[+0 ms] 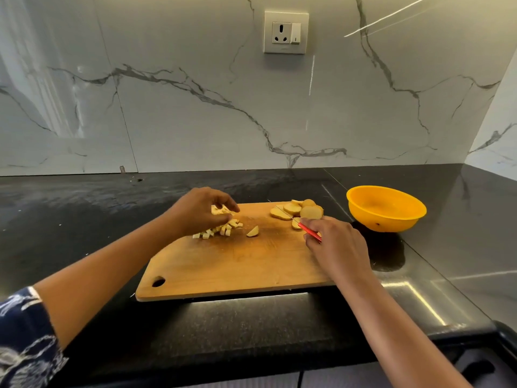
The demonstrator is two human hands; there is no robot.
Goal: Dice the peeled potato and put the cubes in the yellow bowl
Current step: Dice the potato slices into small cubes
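Note:
A wooden cutting board (237, 264) lies on the dark counter. My left hand (198, 210) hovers over the board's far left part, its fingers curled round a few potato cubes (219, 210). Below it sits a small heap of diced cubes (221, 230), and one wedge of potato (253, 231) lies just to their right. Several round potato slices (296, 210) are stacked at the board's far right corner. My right hand (333, 242) grips a red-handled knife (309, 232) whose thin blade points toward the slices. The yellow bowl (386, 208) stands right of the board and looks to hold nothing.
A marble backsplash with a white wall socket (286, 32) rises behind the black counter (84, 219). The counter's front edge runs just below the board. A steel strip (419, 301) reflects light at the right.

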